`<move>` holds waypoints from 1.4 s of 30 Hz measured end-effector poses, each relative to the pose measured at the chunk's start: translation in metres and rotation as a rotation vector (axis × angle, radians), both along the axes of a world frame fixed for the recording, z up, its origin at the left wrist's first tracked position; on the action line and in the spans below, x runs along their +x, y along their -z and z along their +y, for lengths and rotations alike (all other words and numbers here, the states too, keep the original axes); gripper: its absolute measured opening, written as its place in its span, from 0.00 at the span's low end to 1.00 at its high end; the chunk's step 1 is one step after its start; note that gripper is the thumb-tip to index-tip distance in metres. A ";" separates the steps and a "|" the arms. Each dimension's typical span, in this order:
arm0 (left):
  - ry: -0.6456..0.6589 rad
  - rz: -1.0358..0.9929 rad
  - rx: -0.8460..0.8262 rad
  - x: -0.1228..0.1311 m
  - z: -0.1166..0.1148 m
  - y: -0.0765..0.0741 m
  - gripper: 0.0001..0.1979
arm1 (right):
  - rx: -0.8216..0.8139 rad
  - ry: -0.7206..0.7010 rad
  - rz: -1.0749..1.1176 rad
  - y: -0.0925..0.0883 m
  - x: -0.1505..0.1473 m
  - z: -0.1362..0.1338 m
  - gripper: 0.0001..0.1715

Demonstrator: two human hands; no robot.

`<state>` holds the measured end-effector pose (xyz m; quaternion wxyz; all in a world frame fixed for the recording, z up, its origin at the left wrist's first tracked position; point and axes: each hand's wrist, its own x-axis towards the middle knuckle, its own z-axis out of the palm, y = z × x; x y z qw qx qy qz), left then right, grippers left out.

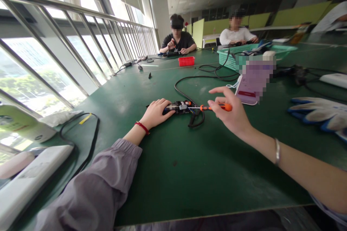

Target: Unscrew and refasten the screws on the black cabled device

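Observation:
A dark corded power tool (182,107) lies on its side on the green table, with metal and wired inner parts exposed. My left hand (157,112) is closed over its left end and presses it to the tabletop. In my right hand (230,110), an orange-and-black screwdriver (205,108) is held between thumb and lower fingers, while the index finger is raised off it. The thin shaft points left, its tip at the tool's right end. Whether the tip sits on a screw is too small to tell. A black cord (177,83) runs from the tool toward the back.
Right of centre, a phone (251,83) leans near a green basket (229,59). Work gloves (322,113) lie at the right. A red tray (186,61) is farther back. On the left are a green bottle (24,122) and a white power strip (35,177). Two people sit across the table.

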<state>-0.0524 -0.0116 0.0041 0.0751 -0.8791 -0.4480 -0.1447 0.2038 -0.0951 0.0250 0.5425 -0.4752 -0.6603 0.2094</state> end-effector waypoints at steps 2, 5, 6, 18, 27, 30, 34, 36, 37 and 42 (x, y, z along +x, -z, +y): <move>0.002 0.001 0.002 -0.001 0.000 0.000 0.21 | -0.052 0.020 -0.012 -0.002 0.000 -0.002 0.11; -0.001 0.007 0.002 -0.001 0.000 0.001 0.21 | 0.092 0.009 0.057 -0.001 0.001 0.002 0.13; -0.003 0.008 0.001 -0.001 0.000 0.001 0.21 | 0.153 0.002 0.078 0.000 0.001 0.004 0.18; -0.004 0.000 -0.004 -0.001 0.000 0.000 0.21 | 0.041 -0.027 0.102 0.003 0.002 0.005 0.14; 0.001 -0.003 0.008 -0.002 0.001 0.002 0.21 | -0.015 0.014 0.068 0.001 -0.001 0.001 0.14; -0.003 -0.011 0.004 -0.002 0.000 0.001 0.20 | -0.014 0.001 0.061 -0.001 -0.003 0.000 0.10; -0.005 -0.007 0.000 -0.001 -0.001 0.000 0.21 | 0.214 0.000 0.111 0.001 -0.002 0.006 0.21; -0.007 -0.006 -0.007 -0.001 -0.002 -0.001 0.21 | 0.233 0.005 0.110 0.003 0.000 0.009 0.23; -0.009 -0.008 -0.009 -0.001 -0.002 -0.001 0.21 | 0.222 0.018 0.106 0.003 0.000 0.009 0.23; -0.013 -0.017 -0.020 -0.001 -0.002 -0.001 0.21 | 0.071 0.060 0.031 0.000 0.000 0.003 0.11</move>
